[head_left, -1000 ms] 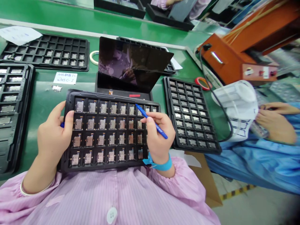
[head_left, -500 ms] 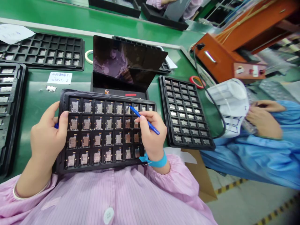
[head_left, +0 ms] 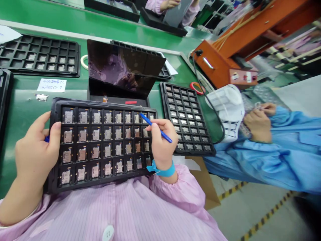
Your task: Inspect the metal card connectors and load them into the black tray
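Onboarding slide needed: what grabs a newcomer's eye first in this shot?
The black tray of small metal parts, held at centre against the pink smock: left hand grips its left edge, right hand holds a blue pen over its top right pockets. Behind it, a glossy dark panel leans on the green bench.

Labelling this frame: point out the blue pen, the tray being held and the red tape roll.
blue pen (head_left: 160, 131): head view, mid-shaft, just above the right hand's fingers.
tray (head_left: 54, 180): head view, bare lower left rim.
red tape roll (head_left: 193, 85): head view, left side of the ring on the green table.
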